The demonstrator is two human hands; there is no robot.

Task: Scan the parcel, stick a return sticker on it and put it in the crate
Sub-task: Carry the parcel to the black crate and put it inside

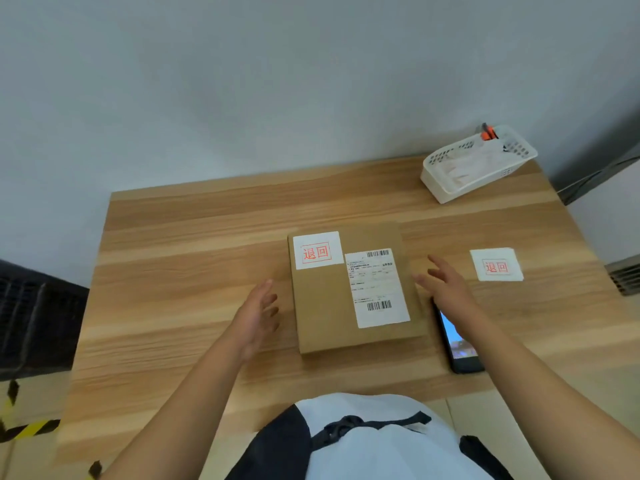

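Head view: the parcel (353,289), a flat brown box, lies on the table (180,271) between the two hands, with a white return sticker (318,250) with red characters stuck at its far left corner, beyond the left fingertips, and a shipping label (376,287) with two barcodes down its right side, just inboard of the right fingers. The left hand (256,317) is spread and loose, holding nothing, palm turned toward the parcel's left edge, fingers just beside that edge; whether they touch it cannot be told. The right hand (446,282) is likewise spread and empty, its fingers just off the parcel's right edge. Under the right wrist, nearer the person than the fingers, a phone (459,344) lies with its screen lit. Right of the right fingers, apart from them, sits a sticker pad (496,265). Far beyond those fingers, at the table's back right corner, stands a white basket (478,164). A dark crate (38,317) shows off the table, left of the left hand.
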